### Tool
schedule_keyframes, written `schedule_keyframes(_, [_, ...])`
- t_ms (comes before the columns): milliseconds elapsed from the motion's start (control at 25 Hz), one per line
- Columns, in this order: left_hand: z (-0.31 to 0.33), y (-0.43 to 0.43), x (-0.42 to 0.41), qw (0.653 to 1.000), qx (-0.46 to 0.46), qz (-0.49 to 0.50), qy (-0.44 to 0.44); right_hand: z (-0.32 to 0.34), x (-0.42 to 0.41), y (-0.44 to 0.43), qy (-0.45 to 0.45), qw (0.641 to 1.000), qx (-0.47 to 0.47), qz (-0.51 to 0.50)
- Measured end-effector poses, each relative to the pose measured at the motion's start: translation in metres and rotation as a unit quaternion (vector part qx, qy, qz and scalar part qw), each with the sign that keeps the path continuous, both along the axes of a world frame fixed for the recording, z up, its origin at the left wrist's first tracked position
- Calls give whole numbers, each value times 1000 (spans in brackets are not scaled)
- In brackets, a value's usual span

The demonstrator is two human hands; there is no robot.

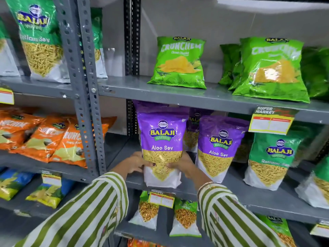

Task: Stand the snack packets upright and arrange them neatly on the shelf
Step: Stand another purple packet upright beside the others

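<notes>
A purple Aloo Sev packet (162, 139) stands upright at the front left of the grey middle shelf (249, 195). My left hand (134, 163) grips its lower left side and my right hand (183, 164) grips its lower right side. A second purple Aloo Sev packet (219, 147) stands upright just to its right, with another purple packet (193, 129) partly hidden behind the two. Further right stand green Ratlami Sev packets (272, 157).
Green Crunchem chip bags (179, 63) sit on the shelf above. Orange packets (53, 138) lie in the left bay behind a grey perforated upright (83, 86). A yellow price tag (270, 122) hangs on the upper shelf edge. Small packets (147, 211) stand on the shelf below.
</notes>
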State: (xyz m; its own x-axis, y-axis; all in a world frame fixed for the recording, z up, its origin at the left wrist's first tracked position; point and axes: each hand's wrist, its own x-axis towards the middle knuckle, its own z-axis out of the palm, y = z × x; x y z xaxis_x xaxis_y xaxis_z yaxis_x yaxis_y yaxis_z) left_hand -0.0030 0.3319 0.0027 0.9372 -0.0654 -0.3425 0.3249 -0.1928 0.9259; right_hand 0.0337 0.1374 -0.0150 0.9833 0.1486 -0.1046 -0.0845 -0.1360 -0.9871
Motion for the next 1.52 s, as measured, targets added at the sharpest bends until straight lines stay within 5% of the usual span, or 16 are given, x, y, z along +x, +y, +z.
schedule_keyframes(400, [1,-7,-5,990,48,83,-107,10,-11,4,-64,993,-89,-32])
schedule_keyframes(760, [-11,-4,71,986,39,67,-147,5,46,8,-83,990,-95,-66])
schedule_keyframes(1520, [-82,39,87,992,84,57,-71,-76,46,48,0,996,-82,-17])
